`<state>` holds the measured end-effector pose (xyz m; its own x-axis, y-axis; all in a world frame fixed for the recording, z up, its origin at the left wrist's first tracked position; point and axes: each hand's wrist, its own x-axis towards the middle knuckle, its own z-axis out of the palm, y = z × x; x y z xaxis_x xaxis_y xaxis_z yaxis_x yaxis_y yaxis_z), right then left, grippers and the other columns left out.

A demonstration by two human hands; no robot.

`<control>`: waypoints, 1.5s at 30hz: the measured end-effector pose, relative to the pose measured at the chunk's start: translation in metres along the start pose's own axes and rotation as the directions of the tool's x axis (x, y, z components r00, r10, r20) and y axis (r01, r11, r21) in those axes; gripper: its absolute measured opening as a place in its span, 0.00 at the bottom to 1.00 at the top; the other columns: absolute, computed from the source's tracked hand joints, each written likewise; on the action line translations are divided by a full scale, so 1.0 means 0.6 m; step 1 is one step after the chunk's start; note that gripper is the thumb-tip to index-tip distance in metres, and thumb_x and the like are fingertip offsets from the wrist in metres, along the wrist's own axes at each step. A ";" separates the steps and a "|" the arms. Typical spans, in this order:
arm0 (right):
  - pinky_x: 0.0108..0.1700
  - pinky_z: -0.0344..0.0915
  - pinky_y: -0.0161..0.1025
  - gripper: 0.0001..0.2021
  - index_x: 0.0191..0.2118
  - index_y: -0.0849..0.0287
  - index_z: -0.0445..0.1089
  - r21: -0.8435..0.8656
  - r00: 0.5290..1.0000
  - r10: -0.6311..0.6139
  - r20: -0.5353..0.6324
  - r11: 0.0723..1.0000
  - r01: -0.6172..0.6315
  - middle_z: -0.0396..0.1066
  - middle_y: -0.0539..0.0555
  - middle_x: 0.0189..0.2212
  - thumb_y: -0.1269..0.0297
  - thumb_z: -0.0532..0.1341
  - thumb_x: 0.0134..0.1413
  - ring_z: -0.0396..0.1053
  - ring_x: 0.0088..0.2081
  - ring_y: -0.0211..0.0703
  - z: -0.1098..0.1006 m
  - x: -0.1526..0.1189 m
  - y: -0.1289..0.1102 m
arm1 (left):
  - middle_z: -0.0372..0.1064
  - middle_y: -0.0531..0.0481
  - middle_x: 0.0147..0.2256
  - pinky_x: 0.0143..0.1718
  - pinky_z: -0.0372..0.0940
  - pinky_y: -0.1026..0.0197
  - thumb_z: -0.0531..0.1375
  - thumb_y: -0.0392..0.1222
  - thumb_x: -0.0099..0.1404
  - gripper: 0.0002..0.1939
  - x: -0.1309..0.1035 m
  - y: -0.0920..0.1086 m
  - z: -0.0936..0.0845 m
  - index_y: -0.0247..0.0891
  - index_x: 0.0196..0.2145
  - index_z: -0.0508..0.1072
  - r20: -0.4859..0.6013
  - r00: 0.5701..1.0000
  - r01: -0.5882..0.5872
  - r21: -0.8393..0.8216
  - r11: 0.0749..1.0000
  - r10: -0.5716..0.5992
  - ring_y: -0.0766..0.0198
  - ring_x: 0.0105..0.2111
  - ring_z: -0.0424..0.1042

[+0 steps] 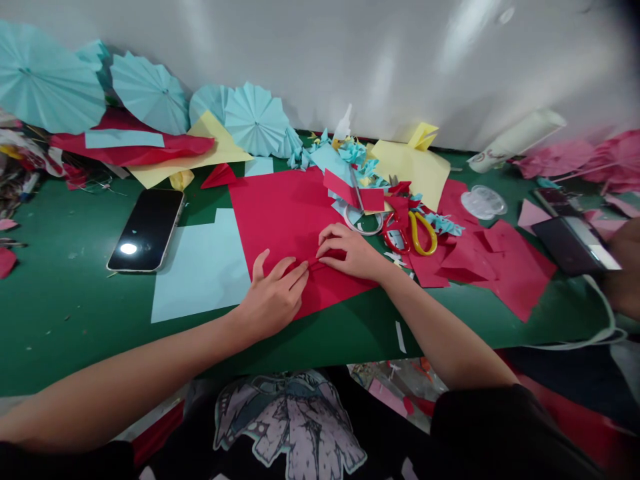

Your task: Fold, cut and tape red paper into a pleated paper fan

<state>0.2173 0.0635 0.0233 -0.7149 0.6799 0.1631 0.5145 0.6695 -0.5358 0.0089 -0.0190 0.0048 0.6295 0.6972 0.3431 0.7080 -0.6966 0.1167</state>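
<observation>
A large sheet of red paper lies on the green table in front of me. On top of it is a small folded piece of red paper, partly covered by my fingers. My right hand pinches this folded piece between thumb and fingers. My left hand rests on the red sheet with its fingers stretched and the thumb apart, fingertips touching the near end of the folded piece. Light blue paper lies partly under the red sheet. Right of my right hand are scissors with red and yellow handles, and a tape roll.
A phone lies at left on the table. Blue pleated paper fans lean along the wall. Yellow sheets, blue scraps and red cut paper crowd the right side. Another person's hand is beside a dark device.
</observation>
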 end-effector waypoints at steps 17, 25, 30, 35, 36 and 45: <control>0.46 0.61 0.46 0.12 0.36 0.53 0.74 -0.092 0.990 -0.140 0.021 0.986 0.141 0.64 0.54 0.38 0.71 0.55 0.49 0.63 0.42 0.43 -0.023 -0.013 0.015 | 0.68 0.44 0.50 0.59 0.38 0.38 0.50 0.36 0.64 0.17 -0.001 0.000 -0.002 0.34 0.49 0.68 0.002 1.000 0.012 0.000 1.000 -0.012 0.54 0.50 0.64; 0.46 0.61 0.45 0.09 0.33 0.59 0.69 -0.063 0.994 -0.107 -0.014 0.992 0.106 0.64 0.56 0.38 0.58 0.61 0.50 0.63 0.42 0.44 -0.028 -0.015 0.017 | 0.69 0.41 0.44 0.57 0.43 0.40 0.50 0.36 0.63 0.19 0.003 0.001 -0.002 0.33 0.51 0.66 0.021 0.999 0.046 -0.007 0.999 -0.046 0.53 0.46 0.65; 0.47 0.59 0.46 0.07 0.31 0.59 0.68 -0.127 0.998 -0.069 -0.006 0.990 0.068 0.63 0.57 0.40 0.61 0.59 0.53 0.62 0.44 0.45 -0.017 -0.015 0.028 | 0.68 0.41 0.43 0.54 0.48 0.41 0.49 0.36 0.63 0.20 0.005 0.000 -0.001 0.33 0.52 0.66 0.052 0.995 0.082 -0.025 0.996 -0.080 0.53 0.45 0.64; 0.48 0.58 0.46 0.05 0.32 0.58 0.68 -0.152 0.997 -0.071 0.001 0.986 0.070 0.64 0.56 0.40 0.63 0.58 0.54 0.62 0.45 0.45 -0.014 -0.016 0.027 | 0.65 0.41 0.44 0.52 0.49 0.41 0.50 0.36 0.63 0.21 0.006 -0.001 0.000 0.38 0.54 0.64 0.103 0.990 0.107 -0.047 0.993 -0.102 0.52 0.46 0.62; 0.48 0.58 0.46 0.05 0.32 0.59 0.68 -0.156 0.998 -0.065 0.002 0.986 0.064 0.64 0.56 0.40 0.63 0.58 0.54 0.63 0.45 0.45 -0.015 -0.016 0.026 | 0.65 0.40 0.45 0.51 0.50 0.41 0.50 0.37 0.63 0.21 0.006 -0.002 0.000 0.38 0.54 0.64 0.113 0.987 0.119 -0.060 0.991 -0.112 0.51 0.46 0.61; 0.53 0.54 0.49 0.13 0.48 0.55 0.66 -0.230 0.995 -0.094 0.021 0.968 0.097 0.67 0.55 0.49 0.62 0.55 0.58 0.61 0.51 0.47 -0.006 -0.011 0.020 | 0.62 0.43 0.53 0.54 0.47 0.44 0.50 0.36 0.62 0.19 0.012 -0.012 -0.004 0.38 0.51 0.64 0.150 0.977 0.184 -0.230 0.956 -0.152 0.53 0.54 0.58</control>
<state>0.2301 0.0680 0.0187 -0.7701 0.6072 0.1953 0.5378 0.7828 -0.3129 0.0079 -0.0094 0.0085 0.5557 0.8122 0.1775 0.7184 -0.5766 0.3891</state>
